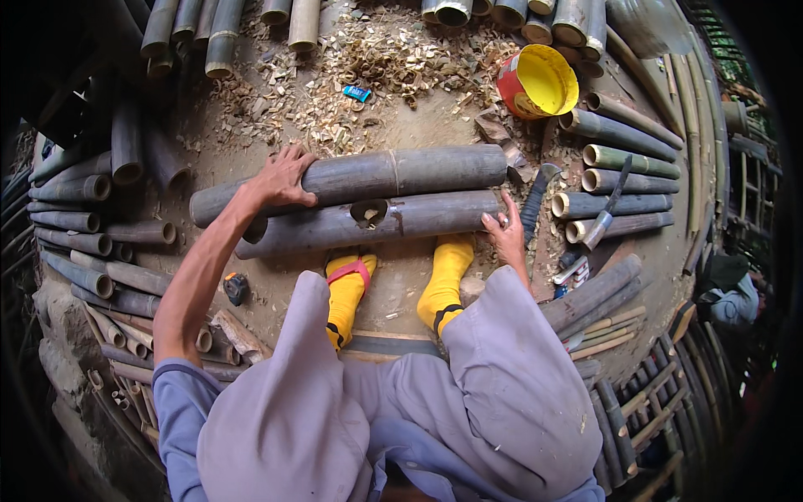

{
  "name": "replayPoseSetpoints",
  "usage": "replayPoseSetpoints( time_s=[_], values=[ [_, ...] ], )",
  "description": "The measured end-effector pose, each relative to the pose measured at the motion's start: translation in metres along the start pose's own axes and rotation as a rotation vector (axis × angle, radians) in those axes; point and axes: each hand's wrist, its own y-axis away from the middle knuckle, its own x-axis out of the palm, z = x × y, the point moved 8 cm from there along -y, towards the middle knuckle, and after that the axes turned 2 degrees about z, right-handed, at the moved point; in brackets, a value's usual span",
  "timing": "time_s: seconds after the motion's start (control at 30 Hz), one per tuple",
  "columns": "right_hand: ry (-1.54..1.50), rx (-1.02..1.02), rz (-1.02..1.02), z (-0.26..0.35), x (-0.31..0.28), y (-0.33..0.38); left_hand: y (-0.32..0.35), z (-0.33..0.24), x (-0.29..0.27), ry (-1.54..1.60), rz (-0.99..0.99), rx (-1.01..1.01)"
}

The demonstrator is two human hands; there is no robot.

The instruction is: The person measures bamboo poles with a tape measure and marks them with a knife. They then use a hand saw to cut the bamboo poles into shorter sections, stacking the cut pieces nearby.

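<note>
Two dark bamboo tubes lie side by side across the ground in front of my feet. My left hand (284, 178) is wrapped over the far bamboo tube (443, 170), towards its left end, thumb on the near side. The near bamboo tube (443, 214) has an oval hole cut in its upper side, with another opening near its left end. At that tube's right end, my right hand (505, 238) grips the rim, fingers beyond it and thumb on its edge. A large knife with a black ribbed handle (532, 206) lies just right of this hand.
Cut bamboo pieces (619, 134) lie in rows on both sides and at the far edge. Wood chips (326, 79) cover the ground beyond the tubes, near a red bucket with a yellow inside (548, 79). A second blade (599, 227) and a tape measure (237, 288) lie nearby.
</note>
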Motion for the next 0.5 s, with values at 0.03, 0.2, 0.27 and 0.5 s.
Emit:
replayPoseSetpoints(
  time_s=[0.03,0.2,0.27,0.5],
  values=[
    [0.021,-0.018,0.023,-0.004,0.003,-0.008,-0.001,0.016,0.011,0.056,-0.016,0.023],
    [0.028,-0.055,-0.007,-0.007,0.002,-0.02,-0.005,-0.02,-0.016,0.05,0.063,-0.005],
    [0.019,-0.061,0.004,-0.003,0.002,-0.024,0.003,-0.028,-0.023,-0.021,-0.075,0.007],
    [-0.088,0.141,0.044,0.012,0.02,-0.02,0.005,-0.023,-0.011,0.116,0.007,-0.02]
  ],
)
